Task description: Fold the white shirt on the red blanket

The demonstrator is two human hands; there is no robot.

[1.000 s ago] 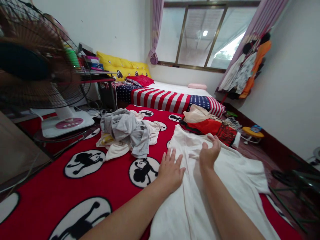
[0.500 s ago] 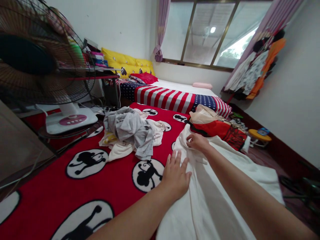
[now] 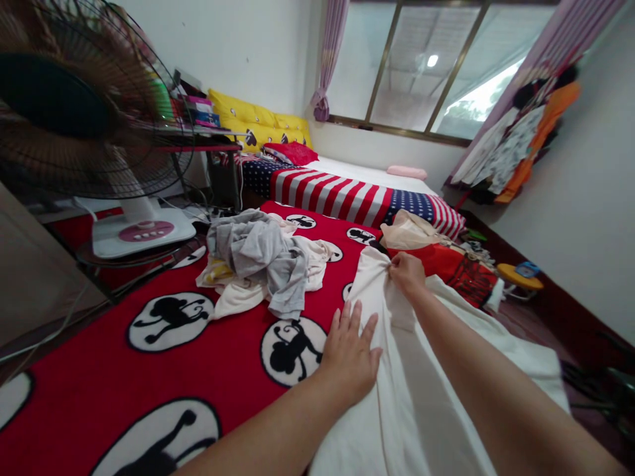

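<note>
A white cloth garment (image 3: 407, 370) lies spread over the right side of a red blanket (image 3: 198, 390) printed with black monkeys in white ovals. My left hand (image 3: 351, 354) rests flat on the garment's left edge, fingers spread. Farther up, my right hand (image 3: 407, 272) pinches the garment near its far end and pulls the fabric into creases. Whether it is a shirt or another garment I cannot tell. A crumpled pile of grey and cream clothes (image 3: 265, 258) sits on the blanket beyond my left hand.
A standing fan (image 3: 143, 231) is at the left, its blades blurred. Behind is a bed with a stars-and-stripes cover (image 3: 327, 193). Red and beige bags (image 3: 441, 264) lie past my right hand, beside a small yellow stool (image 3: 520, 276). Clothes (image 3: 516, 155) hang on the right wall.
My right hand has shifted right with the pinched cloth, drawing the garment's far end out flatter. My left hand stays pressed at about the same spot. The view has turned slightly.
</note>
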